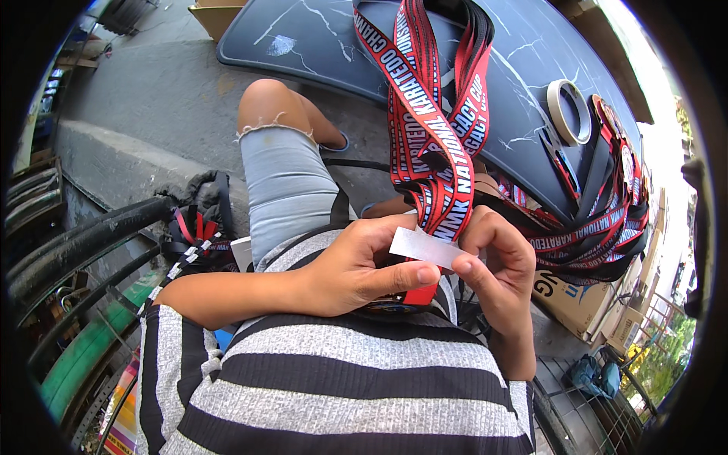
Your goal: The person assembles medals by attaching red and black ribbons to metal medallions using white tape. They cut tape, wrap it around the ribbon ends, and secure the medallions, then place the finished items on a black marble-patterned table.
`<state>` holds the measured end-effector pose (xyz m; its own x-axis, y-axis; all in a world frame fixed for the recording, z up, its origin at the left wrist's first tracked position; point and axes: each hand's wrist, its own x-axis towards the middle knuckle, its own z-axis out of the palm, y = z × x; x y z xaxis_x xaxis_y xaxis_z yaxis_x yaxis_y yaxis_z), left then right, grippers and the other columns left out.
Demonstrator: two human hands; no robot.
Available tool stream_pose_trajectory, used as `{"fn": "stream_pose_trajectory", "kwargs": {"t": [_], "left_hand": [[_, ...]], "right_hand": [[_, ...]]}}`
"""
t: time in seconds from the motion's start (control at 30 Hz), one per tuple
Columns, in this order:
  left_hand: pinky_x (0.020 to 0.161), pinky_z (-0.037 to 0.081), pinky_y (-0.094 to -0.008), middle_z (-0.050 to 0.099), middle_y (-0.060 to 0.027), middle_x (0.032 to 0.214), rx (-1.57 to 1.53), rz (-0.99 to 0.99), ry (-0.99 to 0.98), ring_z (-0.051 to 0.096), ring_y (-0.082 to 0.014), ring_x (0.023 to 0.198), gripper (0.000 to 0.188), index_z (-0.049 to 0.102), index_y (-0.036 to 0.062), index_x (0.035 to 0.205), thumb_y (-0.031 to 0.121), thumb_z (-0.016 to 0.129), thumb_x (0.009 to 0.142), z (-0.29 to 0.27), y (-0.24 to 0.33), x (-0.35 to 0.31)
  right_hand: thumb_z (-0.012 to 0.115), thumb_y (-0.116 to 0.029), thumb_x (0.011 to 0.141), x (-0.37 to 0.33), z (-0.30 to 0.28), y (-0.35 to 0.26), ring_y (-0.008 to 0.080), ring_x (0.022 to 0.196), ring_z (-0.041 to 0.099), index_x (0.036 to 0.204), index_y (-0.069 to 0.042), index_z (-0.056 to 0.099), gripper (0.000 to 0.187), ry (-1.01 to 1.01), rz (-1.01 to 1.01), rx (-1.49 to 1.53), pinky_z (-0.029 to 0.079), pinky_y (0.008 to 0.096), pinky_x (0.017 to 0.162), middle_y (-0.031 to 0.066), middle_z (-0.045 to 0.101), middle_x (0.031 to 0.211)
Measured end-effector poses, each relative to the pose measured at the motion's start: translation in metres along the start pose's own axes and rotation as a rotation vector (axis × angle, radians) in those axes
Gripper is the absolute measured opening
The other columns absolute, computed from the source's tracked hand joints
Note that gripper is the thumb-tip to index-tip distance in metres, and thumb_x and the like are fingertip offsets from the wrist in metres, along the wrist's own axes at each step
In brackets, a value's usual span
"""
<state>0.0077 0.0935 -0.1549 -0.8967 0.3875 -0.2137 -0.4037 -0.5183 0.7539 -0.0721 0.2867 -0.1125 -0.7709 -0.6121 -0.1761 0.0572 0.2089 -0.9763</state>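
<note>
A short strip of whitish tape (425, 249) lies across the front of a bundle of red, black and white medal ribbons (432, 163) in my lap. My left hand (356, 269) is closed around the lower end of the bundle, its thumb reaching under the strip. With thumb and bent fingers, my right hand (500, 262) pinches the strip's right end. Below the left thumb a red ribbon piece (422, 294) shows, beside the edge of a dark round thing, mostly hidden. From my hands the ribbons run up onto the dark table.
The dark marbled table (326, 38) spans the far side. On it stand a roll of tape (569, 112) and a red-and-black slim tool (561, 163). More medal ribbons (599, 235) hang over its right edge, above a cardboard box (569, 299). Black metal bars (91, 231) are at left.
</note>
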Motion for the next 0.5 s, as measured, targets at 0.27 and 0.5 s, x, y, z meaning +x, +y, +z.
{"fn": "stream_pose_trajectory", "kwargs": {"t": [0.27,0.5], "left_hand": [[0.077,0.043,-0.0212,0.057,0.0015,0.096,-0.042,0.015,-0.007,0.051,-0.0033,0.090,0.027,0.057,0.0015,0.112,0.026,0.060,0.100,0.0038,0.0028,0.0006],[0.078,0.043,-0.0210,0.060,0.0009,0.098,-0.041,0.042,-0.020,0.051,-0.0032,0.090,0.029,0.058,0.0001,0.118,0.025,0.057,0.102,0.0034,0.0019,0.0005]], "right_hand": [[0.078,-0.017,0.080,-0.0024,-0.0020,0.0031,0.0138,0.069,0.048,0.076,-0.005,0.058,0.024,0.011,-0.011,0.000,0.034,0.0292,0.070,0.0012,0.054,0.073],[0.078,-0.017,0.080,-0.0049,-0.0020,0.0048,0.0137,0.069,0.047,0.076,-0.005,0.058,0.024,0.028,0.017,0.028,0.035,0.0288,0.069,0.0012,0.054,0.073]]}}
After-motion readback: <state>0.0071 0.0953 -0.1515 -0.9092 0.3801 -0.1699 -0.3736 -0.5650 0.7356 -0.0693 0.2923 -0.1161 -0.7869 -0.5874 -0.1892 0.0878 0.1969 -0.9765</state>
